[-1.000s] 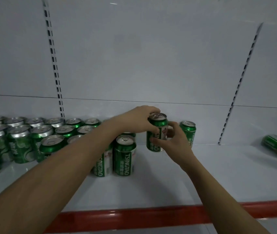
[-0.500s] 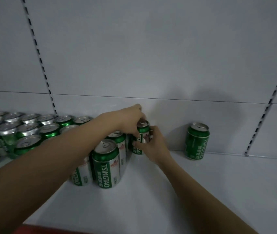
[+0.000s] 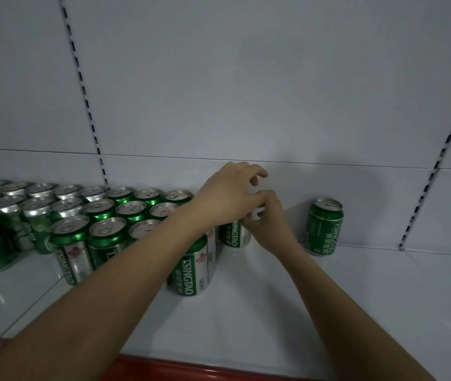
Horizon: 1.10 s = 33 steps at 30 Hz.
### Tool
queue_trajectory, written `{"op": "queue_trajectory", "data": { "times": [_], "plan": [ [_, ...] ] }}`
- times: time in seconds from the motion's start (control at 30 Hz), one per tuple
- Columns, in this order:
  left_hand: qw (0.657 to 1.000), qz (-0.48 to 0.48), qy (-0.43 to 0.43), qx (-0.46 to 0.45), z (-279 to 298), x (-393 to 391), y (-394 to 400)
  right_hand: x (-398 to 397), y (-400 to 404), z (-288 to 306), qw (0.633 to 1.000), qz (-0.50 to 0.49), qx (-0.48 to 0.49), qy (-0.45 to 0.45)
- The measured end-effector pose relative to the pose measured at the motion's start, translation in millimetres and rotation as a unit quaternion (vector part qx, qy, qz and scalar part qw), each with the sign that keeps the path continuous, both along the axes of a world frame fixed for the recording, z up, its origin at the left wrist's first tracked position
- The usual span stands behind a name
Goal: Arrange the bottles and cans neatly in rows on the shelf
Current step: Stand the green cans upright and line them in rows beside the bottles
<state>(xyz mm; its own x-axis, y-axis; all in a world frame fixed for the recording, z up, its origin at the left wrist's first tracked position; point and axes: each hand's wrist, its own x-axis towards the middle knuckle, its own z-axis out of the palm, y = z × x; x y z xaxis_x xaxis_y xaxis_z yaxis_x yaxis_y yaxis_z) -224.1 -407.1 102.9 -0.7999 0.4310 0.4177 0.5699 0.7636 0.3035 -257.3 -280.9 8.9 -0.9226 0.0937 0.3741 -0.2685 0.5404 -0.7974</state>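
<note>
A green Tsingtao can [image 3: 232, 237] stands upright on the white shelf [image 3: 342, 303], at the right end of the back row and close to the back wall. Both of my hands are on it. My left hand [image 3: 227, 195] reaches over it from the left and curls round its top, with the index finger arched above. My right hand [image 3: 269, 220] grips its upper right side. The can's top is hidden under my hands. Several matching cans [image 3: 103, 213] stand in rows to the left. One can [image 3: 324, 226] stands alone to the right.
Another can [image 3: 191, 270] stands at the front of the block, partly behind my left forearm. Two slotted uprights [image 3: 86, 100] [image 3: 438, 160] run up the grey back panel. A red strip [image 3: 191, 367] edges the shelf front. Bare shelf lies to the right and in front.
The can between my hands went left and back, from mid-shelf to the end of the back row. The view moved closer, and the lone can now sits farther to the right of my hands.
</note>
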Motion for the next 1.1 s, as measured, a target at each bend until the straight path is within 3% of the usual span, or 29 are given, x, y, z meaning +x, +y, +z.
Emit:
{"op": "queue_trajectory", "data": {
  "times": [0.23, 0.57, 0.77, 0.93, 1.1],
  "plan": [
    [0.986, -0.052, 0.031, 0.154, -17.0, 12.8, 9.2, 44.3, 31.5, 26.7, 0.997, -0.054, 0.026, 0.044],
    [0.963, -0.043, -0.060, 0.258, -36.6, 7.6, 73.2, 58.3, 99.6, 39.4, 0.991, -0.122, -0.014, 0.047],
    [0.891, -0.020, -0.208, 0.404, -55.4, -20.2, 112.1, 43.8, 152.3, 42.4, 0.983, -0.153, -0.098, 0.022],
    [0.884, -0.008, -0.224, 0.411, -93.9, -26.6, 139.9, 31.5, 165.2, 7.5, 0.982, -0.154, -0.108, -0.022],
    [0.911, -0.014, -0.185, 0.368, -112.9, -34.4, 147.4, 23.9, 150.5, -10.2, 0.992, -0.082, 0.014, -0.097]
  ]
}}
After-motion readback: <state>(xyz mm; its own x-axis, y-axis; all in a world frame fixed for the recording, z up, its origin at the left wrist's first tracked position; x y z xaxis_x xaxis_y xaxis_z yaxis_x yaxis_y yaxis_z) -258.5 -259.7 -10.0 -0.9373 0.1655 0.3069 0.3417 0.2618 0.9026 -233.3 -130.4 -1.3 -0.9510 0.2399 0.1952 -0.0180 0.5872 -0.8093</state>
